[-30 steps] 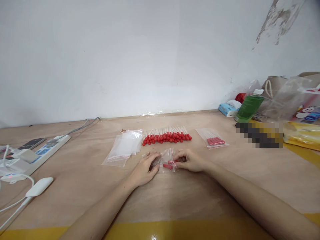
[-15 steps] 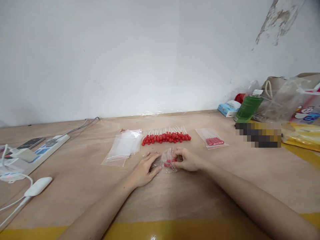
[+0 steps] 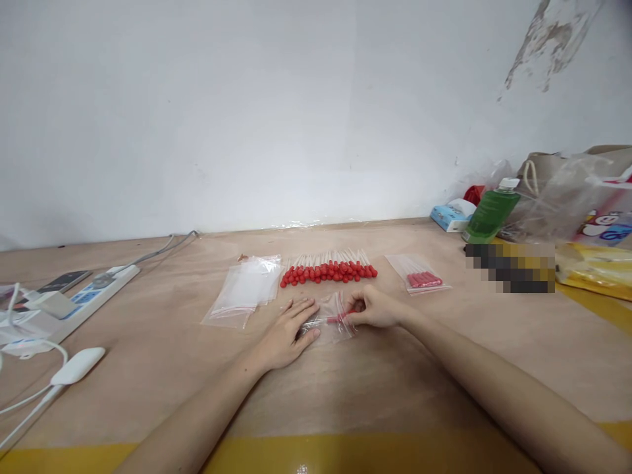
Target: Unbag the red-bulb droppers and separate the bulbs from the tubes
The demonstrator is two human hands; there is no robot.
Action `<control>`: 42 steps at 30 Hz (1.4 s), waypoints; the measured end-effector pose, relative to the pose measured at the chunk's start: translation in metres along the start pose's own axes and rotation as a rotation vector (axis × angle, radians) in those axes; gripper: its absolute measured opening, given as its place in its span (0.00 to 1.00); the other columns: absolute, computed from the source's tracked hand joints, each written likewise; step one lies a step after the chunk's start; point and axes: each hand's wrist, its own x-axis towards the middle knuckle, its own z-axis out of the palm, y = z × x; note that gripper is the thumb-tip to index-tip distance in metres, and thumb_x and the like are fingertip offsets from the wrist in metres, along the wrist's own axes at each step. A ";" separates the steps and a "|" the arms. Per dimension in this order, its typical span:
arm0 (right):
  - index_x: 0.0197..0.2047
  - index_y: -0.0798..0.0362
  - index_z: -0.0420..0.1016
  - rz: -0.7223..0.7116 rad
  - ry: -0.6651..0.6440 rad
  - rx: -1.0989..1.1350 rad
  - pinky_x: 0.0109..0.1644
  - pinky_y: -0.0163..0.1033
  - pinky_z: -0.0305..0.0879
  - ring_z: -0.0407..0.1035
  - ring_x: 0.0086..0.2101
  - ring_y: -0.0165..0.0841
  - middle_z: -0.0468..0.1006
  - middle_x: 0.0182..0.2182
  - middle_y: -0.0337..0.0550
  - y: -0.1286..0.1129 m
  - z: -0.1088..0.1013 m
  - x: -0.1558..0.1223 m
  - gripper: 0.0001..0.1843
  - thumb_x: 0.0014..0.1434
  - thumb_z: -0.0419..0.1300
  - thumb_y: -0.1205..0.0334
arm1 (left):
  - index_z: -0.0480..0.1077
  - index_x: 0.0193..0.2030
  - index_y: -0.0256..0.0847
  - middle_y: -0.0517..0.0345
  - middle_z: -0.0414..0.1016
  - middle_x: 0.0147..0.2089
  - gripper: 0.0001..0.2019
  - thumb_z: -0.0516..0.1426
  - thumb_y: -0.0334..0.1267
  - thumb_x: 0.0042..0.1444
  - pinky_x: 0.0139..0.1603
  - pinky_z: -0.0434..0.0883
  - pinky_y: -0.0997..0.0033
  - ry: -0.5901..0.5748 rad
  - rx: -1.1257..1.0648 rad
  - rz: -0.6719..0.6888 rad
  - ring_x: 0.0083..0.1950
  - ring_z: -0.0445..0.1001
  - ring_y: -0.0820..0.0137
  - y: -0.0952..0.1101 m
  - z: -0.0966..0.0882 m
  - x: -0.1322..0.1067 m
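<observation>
A small clear zip bag lies on the table between my hands. My left hand rests on the bag's left end, fingers stretched out and thumb apart. At the bag's right end, my right hand pinches a red-tipped stick, whose tip shows at the bag's mouth; part of it is hidden by the fingers. Beyond the hands lies a row of red-tipped sticks, pale shafts pointing to the wall. A filled zip bag with several such sticks sits to the right. Flat zip bags are stacked at the left.
On the left are a white power strip with plugs and cables, a phone and a white plug-like piece. A green bottle, a tissue pack and plastic bags stand at the right by the wall.
My right hand has shifted slightly right and up. Two red tips showed in the bag before; now one shows by my right fingers. My left hand has hardly moved.
</observation>
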 end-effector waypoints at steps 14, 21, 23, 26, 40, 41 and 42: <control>0.27 0.55 0.73 -0.310 0.296 -0.138 0.29 0.31 0.56 0.60 0.25 0.25 0.69 0.23 0.37 0.006 0.026 0.011 0.13 0.53 0.58 0.54 | 0.54 0.61 0.42 0.54 0.56 0.63 0.24 0.46 0.47 0.59 0.65 0.50 0.57 0.033 0.039 0.002 0.64 0.52 0.66 -0.001 0.003 0.000; 0.34 0.56 0.74 -0.189 0.029 -0.024 0.29 0.31 0.59 0.65 0.26 0.27 0.74 0.27 0.38 0.006 0.018 0.010 0.13 0.46 0.63 0.56 | 0.55 0.60 0.42 0.53 0.57 0.63 0.24 0.47 0.48 0.59 0.64 0.51 0.57 0.022 0.040 -0.017 0.64 0.52 0.66 0.002 0.000 -0.001; 0.32 0.57 0.74 -0.151 0.060 0.051 0.30 0.32 0.61 0.66 0.27 0.27 0.74 0.27 0.40 0.006 0.012 0.009 0.13 0.46 0.63 0.56 | 0.55 0.60 0.43 0.54 0.56 0.63 0.24 0.46 0.48 0.59 0.64 0.50 0.58 0.010 0.039 -0.028 0.64 0.52 0.66 0.003 -0.001 0.000; 0.32 0.57 0.71 -0.052 0.110 0.244 0.33 0.34 0.65 0.68 0.28 0.27 0.74 0.28 0.40 0.007 -0.004 0.007 0.16 0.43 0.65 0.54 | 0.54 0.61 0.42 0.52 0.53 0.64 0.25 0.45 0.49 0.60 0.65 0.48 0.57 -0.009 0.064 -0.064 0.65 0.50 0.66 0.002 -0.001 0.000; 0.36 0.54 0.74 -0.002 0.743 0.313 0.30 0.32 0.68 0.70 0.26 0.27 0.77 0.30 0.44 0.020 -0.140 -0.034 0.17 0.44 0.65 0.54 | 0.64 0.55 0.44 0.55 0.63 0.59 0.18 0.45 0.43 0.61 0.60 0.57 0.61 0.130 0.067 0.105 0.61 0.58 0.66 0.000 -0.013 0.007; 0.37 0.55 0.73 -0.050 0.831 0.261 0.31 0.33 0.68 0.70 0.26 0.27 0.77 0.29 0.43 0.022 -0.141 -0.033 0.17 0.45 0.64 0.53 | 0.62 0.57 0.46 0.56 0.61 0.60 0.19 0.44 0.43 0.61 0.62 0.55 0.60 0.049 0.059 0.142 0.63 0.55 0.67 -0.002 -0.012 0.009; 0.38 0.55 0.73 -0.098 0.902 0.204 0.32 0.34 0.69 0.71 0.27 0.28 0.77 0.29 0.43 0.024 -0.139 -0.030 0.17 0.46 0.63 0.53 | 0.58 0.59 0.47 0.57 0.57 0.62 0.20 0.44 0.44 0.61 0.63 0.52 0.58 -0.035 0.059 0.159 0.64 0.52 0.67 -0.004 -0.010 0.011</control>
